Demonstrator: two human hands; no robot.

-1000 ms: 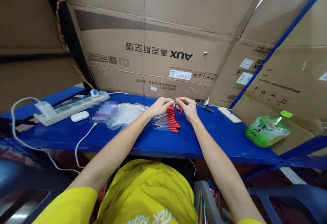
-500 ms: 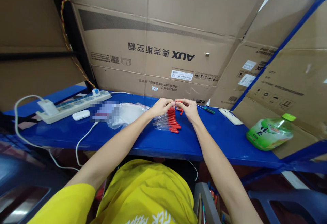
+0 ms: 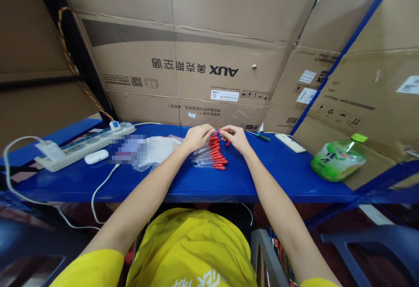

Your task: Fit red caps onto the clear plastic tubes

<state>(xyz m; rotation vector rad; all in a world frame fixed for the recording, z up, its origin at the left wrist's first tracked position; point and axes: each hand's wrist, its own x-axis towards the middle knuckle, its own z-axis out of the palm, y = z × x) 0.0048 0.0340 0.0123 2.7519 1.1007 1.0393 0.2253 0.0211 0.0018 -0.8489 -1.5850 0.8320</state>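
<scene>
My left hand [image 3: 198, 138] and my right hand [image 3: 236, 138] meet above the far part of the blue table, fingertips almost touching. Between them a bit of red shows; it looks like the rubber bulb [image 3: 220, 131] of a dropper, pinched by my right fingers. Whatever sits in my left pinch is hidden by the fingers. Just below the hands lies a row of droppers [image 3: 216, 152], clear thin tubes pointing left and red bulbs on the right. Another red bulb [image 3: 228, 143] rests under my right hand.
Left of my hands are clear plastic bags [image 3: 157, 149], a blurred-out item [image 3: 127, 148], a white case [image 3: 96, 156] and a power strip [image 3: 85, 145] with cables. Rightward lie a green-handled screwdriver [image 3: 262, 137], a pale phone-shaped slab [image 3: 290, 143] and a green bottle [image 3: 338, 158]. Cardboard [image 3: 196, 29] walls the back.
The view has shifted, so the scene sits slightly further left. Both hands stay together over the droppers, with only a small change in the fingers.
</scene>
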